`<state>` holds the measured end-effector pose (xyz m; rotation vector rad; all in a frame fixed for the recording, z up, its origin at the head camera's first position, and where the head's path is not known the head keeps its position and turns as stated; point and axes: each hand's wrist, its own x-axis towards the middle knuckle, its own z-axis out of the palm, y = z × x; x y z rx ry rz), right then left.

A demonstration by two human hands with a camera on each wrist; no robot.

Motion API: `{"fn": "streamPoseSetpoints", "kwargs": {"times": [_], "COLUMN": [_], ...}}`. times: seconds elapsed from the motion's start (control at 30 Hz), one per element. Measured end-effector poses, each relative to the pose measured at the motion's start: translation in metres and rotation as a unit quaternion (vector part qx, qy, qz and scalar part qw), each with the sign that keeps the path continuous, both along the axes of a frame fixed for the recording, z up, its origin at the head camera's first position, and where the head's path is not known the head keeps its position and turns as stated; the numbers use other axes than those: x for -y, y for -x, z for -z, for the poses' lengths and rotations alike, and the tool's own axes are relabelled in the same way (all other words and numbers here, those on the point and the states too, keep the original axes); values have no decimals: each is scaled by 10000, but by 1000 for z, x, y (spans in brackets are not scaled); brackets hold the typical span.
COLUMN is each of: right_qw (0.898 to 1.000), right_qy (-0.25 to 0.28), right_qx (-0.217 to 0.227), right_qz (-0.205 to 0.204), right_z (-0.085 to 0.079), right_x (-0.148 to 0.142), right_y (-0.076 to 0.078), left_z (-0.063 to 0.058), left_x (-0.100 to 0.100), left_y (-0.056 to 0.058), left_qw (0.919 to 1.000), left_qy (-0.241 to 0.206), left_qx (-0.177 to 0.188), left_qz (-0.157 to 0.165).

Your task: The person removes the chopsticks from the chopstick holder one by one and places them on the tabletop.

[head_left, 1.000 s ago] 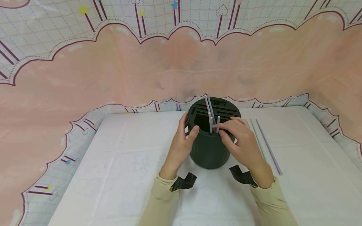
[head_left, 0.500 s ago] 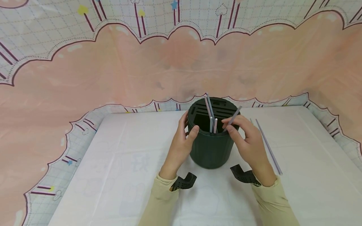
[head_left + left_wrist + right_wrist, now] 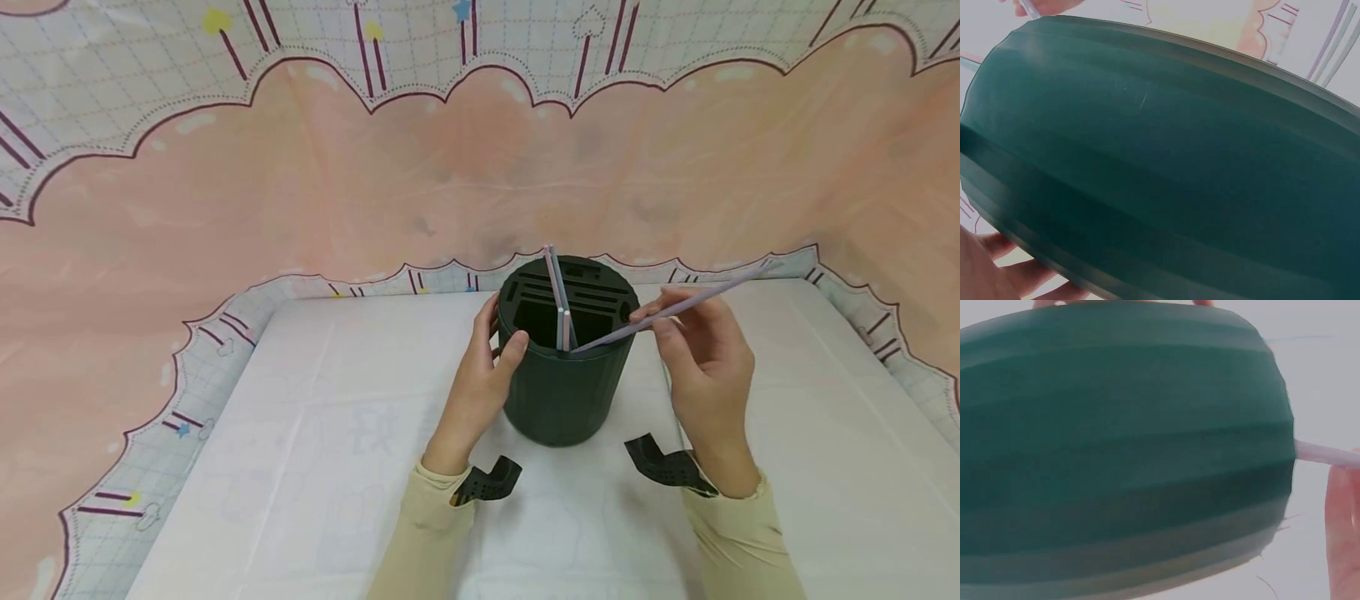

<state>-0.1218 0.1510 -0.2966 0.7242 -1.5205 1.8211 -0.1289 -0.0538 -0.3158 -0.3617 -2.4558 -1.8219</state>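
Note:
A dark green round holder [image 3: 562, 400] with a slotted top stands upright on the table. My left hand [image 3: 476, 379] grips its left side, thumb at the front near the rim; the wrist view shows several fingers [image 3: 1025, 275] against the ribbed wall. My right hand [image 3: 708, 358] pinches a lavender straw [image 3: 693, 302] to the right of the holder. This straw slants, its lower end at the front opening and its upper end pointing up and right. Several pale straws [image 3: 561, 304] stand in the front opening. The right wrist view shows the straw [image 3: 1322, 453] beyond the holder's rim.
A white cloth [image 3: 315, 433] covers the table. Beside the right hand lies a pale green straw [image 3: 667, 379], mostly hidden by the hand and wrist. A peach patterned curtain [image 3: 420, 192] hangs along the back. Black straps [image 3: 487, 482] sit at both wrists.
My right hand has moved right, drawing the lavender straw up and tilting it out to the right. The left hand and the holder have stayed in place.

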Motion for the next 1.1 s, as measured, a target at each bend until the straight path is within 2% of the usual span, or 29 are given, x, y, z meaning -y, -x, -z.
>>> {"fn": "streamPoseSetpoints", "kwargs": {"times": [0.1,0.17,0.23,0.3,0.4,0.57,0.83,0.93,1.03,1.1], "right_qw": [9983,9932,9846,9718,9551,9373,9195,9175,9301,9467], "right_qy": [583,1148,1711,2287,2880,3441,3924,3975,3664,3182], "right_qx": [-80,-114,-164,-255,-337,-377,-244,-71,148,295], "right_qz": [-5,-154,-319,-513,-608,-401,55,124,216,400], "right_z": [1,1,1,0,0,0,-3,-3,0,3], "right_x": [-5,-9,-13,-17,-26,-40,-59,-66,-73,-77], "right_y": [3,5,7,10,13,16,15,15,15,17], "left_z": [0,-1,0,0,0,1,1,1,1,1], "left_x": [0,0,0,0,0,0,1,1,1,1], "left_y": [0,0,0,0,0,-1,0,0,0,0], "left_qw": [10000,10000,10000,10000,10000,9999,9999,9999,10000,10000], "left_qy": [-5,19,22,26,18,19,-1,-2,-8,-14], "left_qx": [4,3,-20,-48,-92,-102,-118,-105,-94,-81], "left_qz": [2,-14,-12,-12,3,11,27,33,27,30]}}
